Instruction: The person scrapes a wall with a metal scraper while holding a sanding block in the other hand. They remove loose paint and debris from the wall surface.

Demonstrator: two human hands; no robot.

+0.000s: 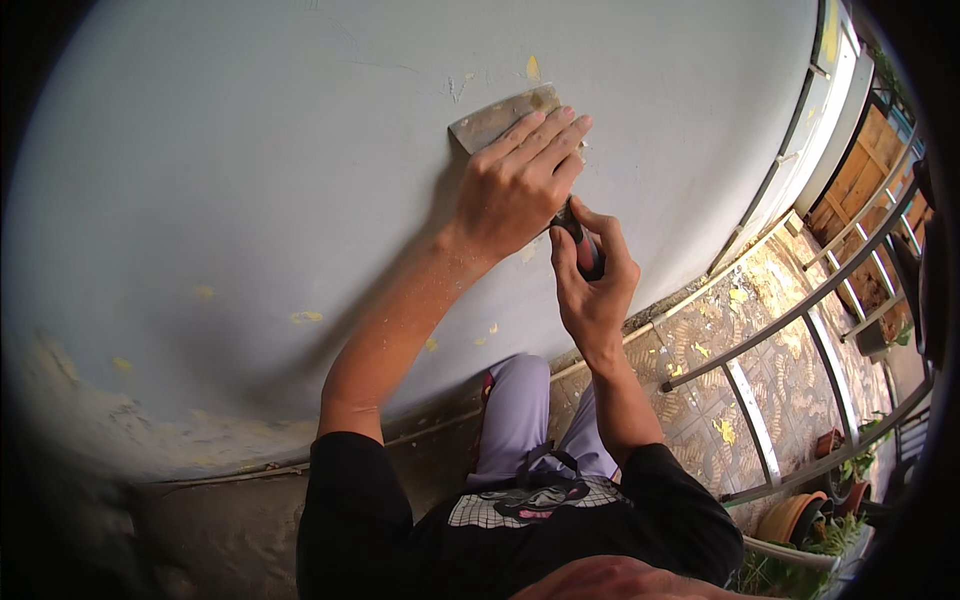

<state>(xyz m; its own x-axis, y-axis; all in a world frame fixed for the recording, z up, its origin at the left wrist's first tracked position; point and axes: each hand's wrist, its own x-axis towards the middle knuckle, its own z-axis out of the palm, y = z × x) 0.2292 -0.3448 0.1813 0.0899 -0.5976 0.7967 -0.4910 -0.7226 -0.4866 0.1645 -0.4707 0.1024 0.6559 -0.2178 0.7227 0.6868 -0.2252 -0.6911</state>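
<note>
Against a pale grey painted wall lies a wide-bladed putty knife, its worn metal blade angled up and touching the surface. My left hand lies over the blade, fingers extended and pressing on it; its thumb is hidden. Below it, my right hand grips the black and red handle between thumb and fingers. Just above the blade's edge are a yellow bare patch and some scratches in the paint.
Chipped yellow spots and a rough, flaking strip mark the lower wall. A metal ladder leans at the right over patterned paving strewn with paint flakes. Potted plants stand at the lower right, and a wooden panel beyond.
</note>
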